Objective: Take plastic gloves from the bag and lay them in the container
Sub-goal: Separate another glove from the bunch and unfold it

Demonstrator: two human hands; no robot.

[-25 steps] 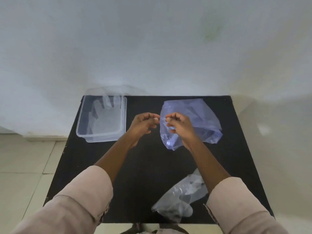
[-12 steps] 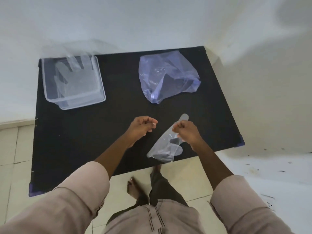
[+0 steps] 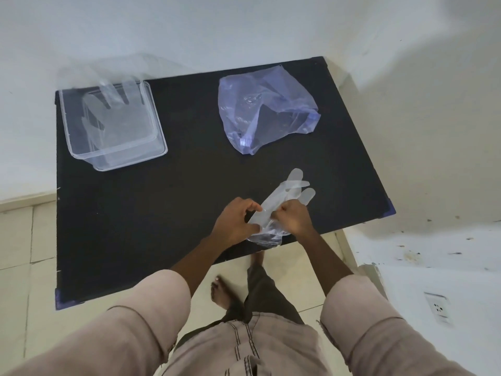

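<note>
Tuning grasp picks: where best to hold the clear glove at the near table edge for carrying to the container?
Grip the glove at its cuff end, from the near side. Both the left hand and right hand already pinch there; its fingers point away, loose and thin, toward the bag.

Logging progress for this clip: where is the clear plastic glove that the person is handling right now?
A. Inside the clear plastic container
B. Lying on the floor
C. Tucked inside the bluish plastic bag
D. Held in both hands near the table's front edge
D: the left hand and right hand both pinch the clear plastic glove over the black table, apart from the clear plastic container and the bluish plastic bag.
</note>
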